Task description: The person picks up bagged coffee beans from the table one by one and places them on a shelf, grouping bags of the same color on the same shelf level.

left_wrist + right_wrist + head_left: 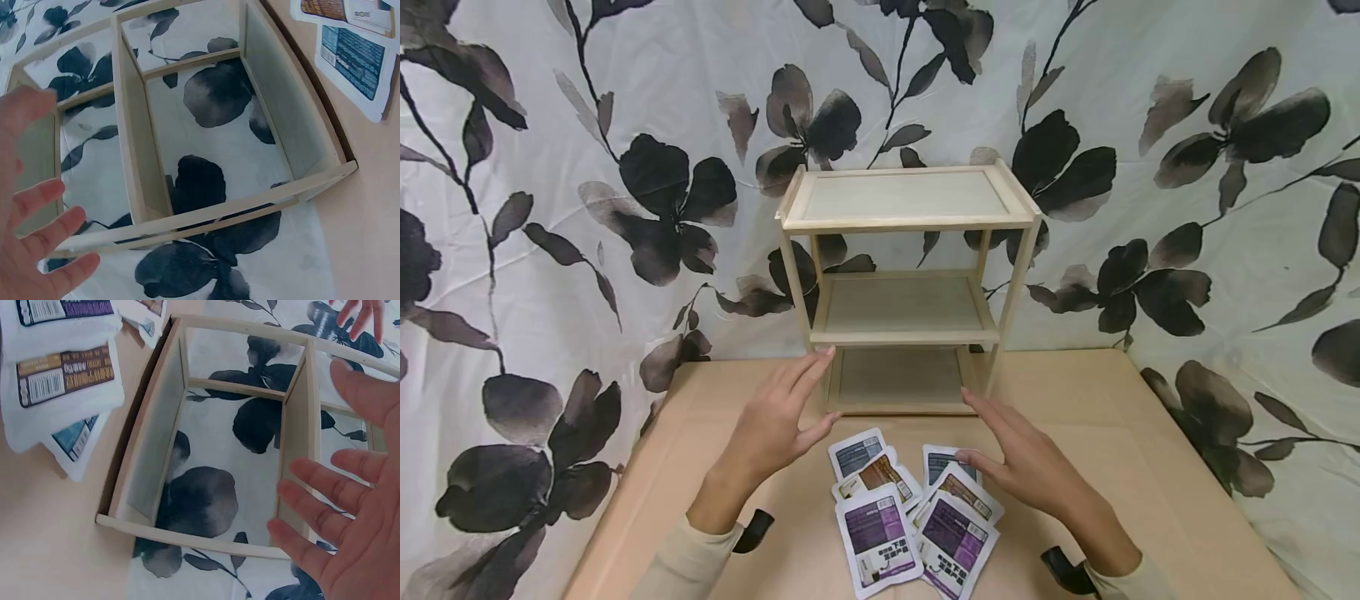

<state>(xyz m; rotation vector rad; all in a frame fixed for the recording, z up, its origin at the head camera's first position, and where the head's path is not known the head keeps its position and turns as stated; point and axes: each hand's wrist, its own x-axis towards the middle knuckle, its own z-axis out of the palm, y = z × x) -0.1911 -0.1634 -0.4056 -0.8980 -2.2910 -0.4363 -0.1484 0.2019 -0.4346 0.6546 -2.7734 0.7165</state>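
Both hands hover apart with nothing in them, fingers extended and spread. My left hand [775,421] is in front of the lower left of a small wooden three-tier shelf [910,337], and my right hand [1033,458] is before its lower right. Between and below them lie several white-edged pouches in two overlapping stacks, the left stack topped by a purple pouch [880,537], the right one by another purple pouch [957,546]. Brown pouches [880,473] and blue ones [859,454] show beneath. The right thumb overlaps the right stack's blue pouch [936,462] in the head view.
The shelf's three tiers bear nothing. It stands at the back of a tan table [1150,467], close to a white floral cloth [925,108] hanging behind and around the sides. A black strap [752,532] is at the left wrist, another black strap [1066,571] at the right.
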